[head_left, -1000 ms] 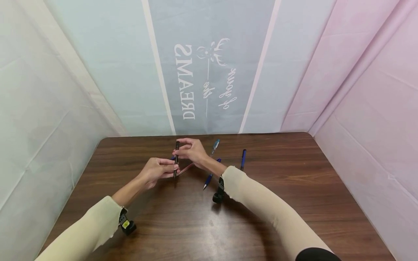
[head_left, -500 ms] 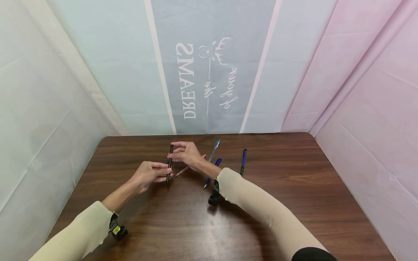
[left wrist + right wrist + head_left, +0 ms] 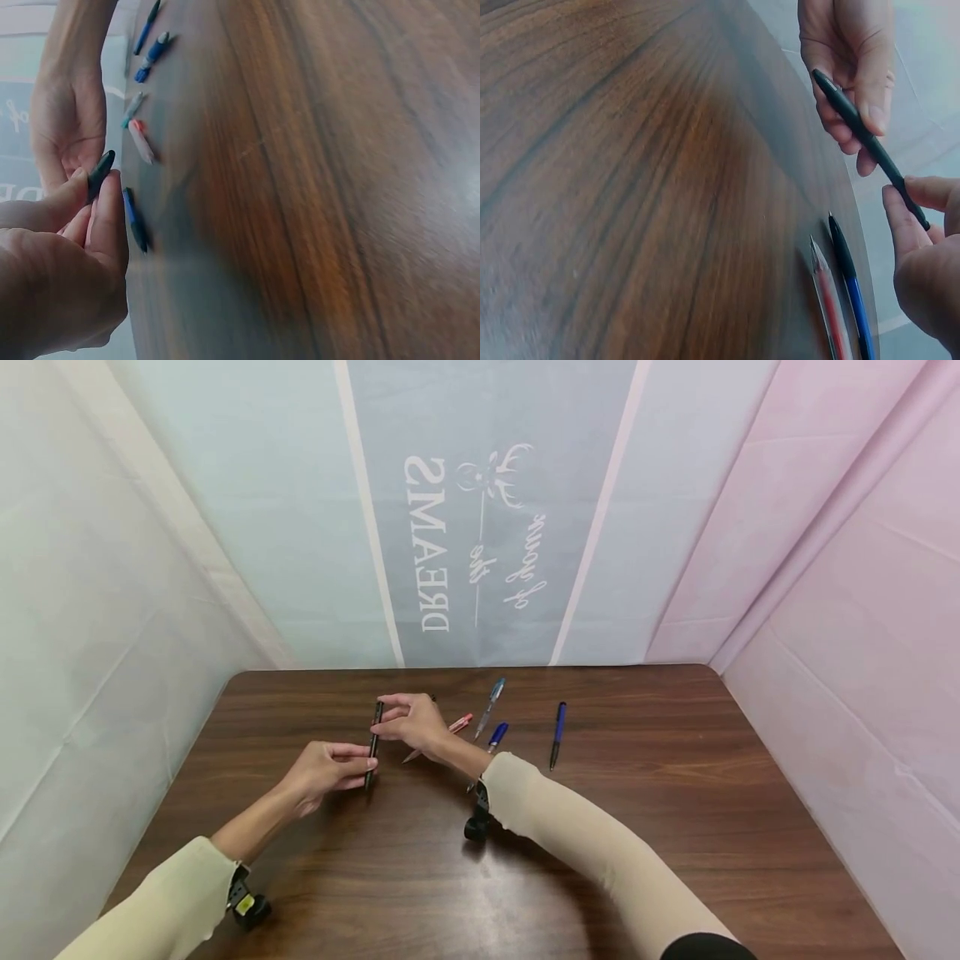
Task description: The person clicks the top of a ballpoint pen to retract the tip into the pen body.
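Note:
A slim black pen is held above the table between both hands, tilted slightly from upright in the head view. My left hand pinches its lower part between thumb and fingers. Near the upper end, the thumb and fingers of my right hand grip the same pen. In the right wrist view the black pen shows along most of its length. Below the hands lie a clear pen with red ink and a blue pen with a black grip; in the head view the right hand mostly covers that blue one.
On the brown wooden table lie a light-blue clear pen, a blue pen partly behind the right sleeve, and a blue-and-black pen farther right. A printed cloth hangs along the back edge.
Both hands have moved left and a little nearer with the black pen between them. More of the red pen and the blue-and-black pen at right now shows. The pens on the table stay put.

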`<state>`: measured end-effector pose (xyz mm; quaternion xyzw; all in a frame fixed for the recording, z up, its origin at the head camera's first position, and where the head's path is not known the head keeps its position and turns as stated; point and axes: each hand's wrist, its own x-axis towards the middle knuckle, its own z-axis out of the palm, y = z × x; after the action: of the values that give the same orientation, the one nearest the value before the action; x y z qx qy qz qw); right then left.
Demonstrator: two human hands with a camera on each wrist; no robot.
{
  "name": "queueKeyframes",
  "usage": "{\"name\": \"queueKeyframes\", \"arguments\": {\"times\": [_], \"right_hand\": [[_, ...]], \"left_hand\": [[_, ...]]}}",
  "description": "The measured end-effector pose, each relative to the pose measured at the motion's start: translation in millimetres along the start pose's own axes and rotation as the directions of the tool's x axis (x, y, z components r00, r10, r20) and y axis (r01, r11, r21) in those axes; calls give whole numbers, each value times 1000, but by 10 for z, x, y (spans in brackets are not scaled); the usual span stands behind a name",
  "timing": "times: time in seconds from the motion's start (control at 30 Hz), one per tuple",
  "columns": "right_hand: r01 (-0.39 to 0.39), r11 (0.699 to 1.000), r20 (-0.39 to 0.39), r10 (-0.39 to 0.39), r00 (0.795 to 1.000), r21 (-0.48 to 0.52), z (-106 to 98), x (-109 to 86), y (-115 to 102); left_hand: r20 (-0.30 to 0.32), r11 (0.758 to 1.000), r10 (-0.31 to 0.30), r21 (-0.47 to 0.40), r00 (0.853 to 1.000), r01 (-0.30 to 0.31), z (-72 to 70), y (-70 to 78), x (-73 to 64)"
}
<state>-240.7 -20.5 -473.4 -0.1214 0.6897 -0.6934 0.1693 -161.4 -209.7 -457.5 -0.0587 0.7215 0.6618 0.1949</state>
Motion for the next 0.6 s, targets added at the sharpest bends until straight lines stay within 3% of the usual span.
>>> {"name": "queueKeyframes", "arguments": {"times": [0.6], "right_hand": [[-20,969,-52,7,999,-246,259,-112,85]], "left_hand": [[-10,994,7,114,1000,-6,-142,-185,-159]]}}
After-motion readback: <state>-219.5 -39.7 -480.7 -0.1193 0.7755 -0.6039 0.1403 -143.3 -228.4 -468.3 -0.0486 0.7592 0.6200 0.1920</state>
